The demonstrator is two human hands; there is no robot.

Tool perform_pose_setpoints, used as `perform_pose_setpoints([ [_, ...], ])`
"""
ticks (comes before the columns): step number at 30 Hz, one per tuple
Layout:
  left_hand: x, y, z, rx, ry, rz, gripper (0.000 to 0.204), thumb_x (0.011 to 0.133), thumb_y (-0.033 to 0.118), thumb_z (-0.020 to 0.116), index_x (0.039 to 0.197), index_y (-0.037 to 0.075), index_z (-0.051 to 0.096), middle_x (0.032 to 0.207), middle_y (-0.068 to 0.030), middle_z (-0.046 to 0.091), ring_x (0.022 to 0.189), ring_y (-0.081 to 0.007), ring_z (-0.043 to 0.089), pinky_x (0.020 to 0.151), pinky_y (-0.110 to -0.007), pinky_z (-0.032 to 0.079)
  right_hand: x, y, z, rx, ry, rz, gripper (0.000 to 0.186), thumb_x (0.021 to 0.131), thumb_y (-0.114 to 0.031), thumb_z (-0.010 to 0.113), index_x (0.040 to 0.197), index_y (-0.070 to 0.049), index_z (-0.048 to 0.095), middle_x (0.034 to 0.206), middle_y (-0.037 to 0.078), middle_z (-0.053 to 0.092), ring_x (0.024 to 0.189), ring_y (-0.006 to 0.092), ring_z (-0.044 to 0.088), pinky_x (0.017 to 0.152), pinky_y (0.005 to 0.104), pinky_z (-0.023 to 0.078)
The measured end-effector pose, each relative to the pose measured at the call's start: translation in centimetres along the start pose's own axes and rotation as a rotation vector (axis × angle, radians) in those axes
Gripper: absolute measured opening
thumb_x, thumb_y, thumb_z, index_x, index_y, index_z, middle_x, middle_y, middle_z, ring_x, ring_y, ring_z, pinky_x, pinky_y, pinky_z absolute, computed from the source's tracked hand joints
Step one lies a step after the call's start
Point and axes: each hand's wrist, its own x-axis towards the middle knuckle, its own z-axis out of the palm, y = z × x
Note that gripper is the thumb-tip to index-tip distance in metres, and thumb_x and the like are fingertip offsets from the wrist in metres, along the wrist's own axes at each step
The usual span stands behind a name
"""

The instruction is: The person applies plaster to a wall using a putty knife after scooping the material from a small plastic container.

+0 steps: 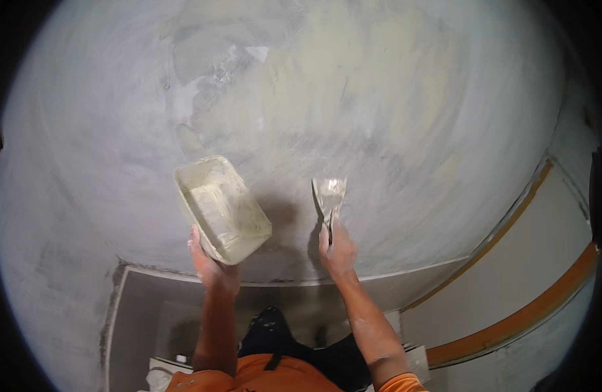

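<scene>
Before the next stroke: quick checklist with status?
1. Left hand gripping tray from below: ok.
2. Right hand closed on putty knife handle: ok.
3. Blade loaded with plaster: ok, smeared pale.
4. Plaster left in tray: a coating shows; amount cannot tell.
5. Blade touching the plastered surface: cannot tell.
6. Surface evenly coated: not ok, patchy grey and cream areas, rough spot at upper left.

Tray [222, 209] left of putty knife [330, 199], both before the wall [392, 98].
</scene>
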Motion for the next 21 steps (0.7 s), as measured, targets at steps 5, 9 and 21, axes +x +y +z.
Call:
perform_pose_setpoints([
  [5, 0.3, 0.2, -1.0, 0.029, -0.009, 0.072, 0.056, 0.105, 0.046, 0.044, 0.145, 0.007, 0.045, 0.135, -0.0127, 0.055, 0.117, -0.0288, 0.063, 0.087, -0.046, 0.061, 16.6, -6.5, -4.0, 0.085, 0.087, -0.074, 0.050, 0.099, -0.024, 0.060, 0.144, -0.002, 0.052, 0.090, 0.019, 0.068, 0.074, 0.0395, 0.066, 0.064, 0.0500, 0.051],
  [9, 0.2, 0.1, -1.4, 0.029, -0.043, 0.061, 0.052, 0.104, 0.037, 0.051, 0.144, 0.006, 0.045, 0.133, -0.0115, 0.056, 0.116, -0.0266, 0.063, 0.088, -0.041, 0.059, 23.3, -9.5, -4.4, 0.036, 0.138, -0.150, 0.052, 0.101, -0.025, 0.056, 0.148, -0.003, 0.047, 0.088, 0.020, 0.068, 0.070, 0.0408, 0.065, 0.063, 0.0506, 0.051],
  [21, 0.0, 0.4, -0.3, -0.070, 0.060, -0.027, 0.053, 0.108, 0.042, 0.039, 0.148, 0.007, 0.043, 0.137, -0.0102, 0.057, 0.120, -0.0277, 0.063, 0.088, -0.041, 0.060, 0.1, -0.1, 3.1, -0.097, -0.145, 0.046, 0.052, 0.100, -0.025, 0.059, 0.146, -0.002, 0.052, 0.098, 0.022, 0.069, 0.073, 0.0405, 0.067, 0.061, 0.0492, 0.053],
])
